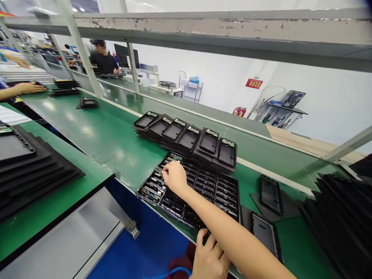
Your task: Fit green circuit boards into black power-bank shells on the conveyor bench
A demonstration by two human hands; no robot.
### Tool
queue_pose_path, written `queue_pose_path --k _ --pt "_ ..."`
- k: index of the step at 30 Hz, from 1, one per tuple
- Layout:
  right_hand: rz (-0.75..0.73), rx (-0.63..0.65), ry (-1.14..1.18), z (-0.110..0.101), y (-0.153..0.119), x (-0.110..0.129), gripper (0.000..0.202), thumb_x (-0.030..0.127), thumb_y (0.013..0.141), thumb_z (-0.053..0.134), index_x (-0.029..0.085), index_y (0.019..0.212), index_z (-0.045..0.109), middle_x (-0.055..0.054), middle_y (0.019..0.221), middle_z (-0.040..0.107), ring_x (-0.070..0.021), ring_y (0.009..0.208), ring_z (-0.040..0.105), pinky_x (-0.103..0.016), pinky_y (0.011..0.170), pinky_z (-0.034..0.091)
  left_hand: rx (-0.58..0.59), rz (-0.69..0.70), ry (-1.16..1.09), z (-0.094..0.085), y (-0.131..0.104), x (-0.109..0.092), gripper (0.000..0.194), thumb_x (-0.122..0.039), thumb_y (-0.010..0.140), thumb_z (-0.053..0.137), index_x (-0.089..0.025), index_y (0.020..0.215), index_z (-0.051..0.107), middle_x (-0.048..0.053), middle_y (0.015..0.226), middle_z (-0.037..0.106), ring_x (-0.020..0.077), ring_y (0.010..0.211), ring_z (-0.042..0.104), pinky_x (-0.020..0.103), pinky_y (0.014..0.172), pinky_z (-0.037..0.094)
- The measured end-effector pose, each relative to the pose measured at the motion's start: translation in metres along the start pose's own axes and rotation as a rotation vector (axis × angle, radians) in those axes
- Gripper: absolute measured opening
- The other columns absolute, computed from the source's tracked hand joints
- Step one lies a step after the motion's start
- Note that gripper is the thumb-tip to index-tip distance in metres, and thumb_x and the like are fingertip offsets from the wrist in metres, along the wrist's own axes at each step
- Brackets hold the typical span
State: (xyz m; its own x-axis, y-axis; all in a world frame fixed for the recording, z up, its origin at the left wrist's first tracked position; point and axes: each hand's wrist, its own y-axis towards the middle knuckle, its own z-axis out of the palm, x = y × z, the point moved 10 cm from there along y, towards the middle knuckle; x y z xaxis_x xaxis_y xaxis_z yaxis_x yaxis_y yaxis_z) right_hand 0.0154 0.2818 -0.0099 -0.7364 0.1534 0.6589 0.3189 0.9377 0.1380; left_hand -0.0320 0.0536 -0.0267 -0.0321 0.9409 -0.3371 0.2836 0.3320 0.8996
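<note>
My right hand [175,177] reaches over a black compartment tray [238,193]. Its fingers are pinched on a small circuit board in the tray's left column, where several more circuit boards [154,186] lie in rows. The hand hides part of that column; the tray's other columns show bare slots. Below my right forearm, by the tray's near edge, is my left hand [209,257] with its fingers curled round something black, mostly hidden. Beyond the tray, several black rectangular housings [189,138] lie in a row on dark sheets, each with a green board strip at one end.
Two black housings [271,193] lie right of the tray, beside a tall stack of black sheets [338,217]. More black sheets [43,166] with a housing are at left. A shelf beam [203,29] crosses overhead. Co-workers' hands [30,88] show at far left; a person [103,60] sits beyond.
</note>
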Motion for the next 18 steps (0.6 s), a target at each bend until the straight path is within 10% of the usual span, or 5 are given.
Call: queue_pose_path --k 11,18 --pt "0.225 -0.125 1.064 -0.095 -0.151 -0.052 0.022 0.038 0.072 0.066 0.017 0.078 0.060 0.001 0.071 0.059 -0.0091 0.058 0.052 -0.021 0.053 0.043 0.231 -0.400 -0.103 -0.042 0.047 0.027 0.033 -0.015 0.088 0.046 -0.012 0.121 0.044 0.011 0.104 0.063 0.0127 0.085 0.063 0.022 0.069 0.054" --pt "0.244 -0.322 1.242 -0.134 -0.257 -0.096 0.016 0.031 0.068 0.074 0.023 0.080 0.068 0.000 0.090 0.058 -0.0094 0.073 0.053 -0.020 0.065 0.046 0.289 -0.085 -0.245 -0.015 0.073 -0.036 0.030 -0.005 0.077 0.061 -0.020 0.103 0.064 0.001 0.099 0.070 0.0090 0.090 0.065 0.017 0.089 0.046"
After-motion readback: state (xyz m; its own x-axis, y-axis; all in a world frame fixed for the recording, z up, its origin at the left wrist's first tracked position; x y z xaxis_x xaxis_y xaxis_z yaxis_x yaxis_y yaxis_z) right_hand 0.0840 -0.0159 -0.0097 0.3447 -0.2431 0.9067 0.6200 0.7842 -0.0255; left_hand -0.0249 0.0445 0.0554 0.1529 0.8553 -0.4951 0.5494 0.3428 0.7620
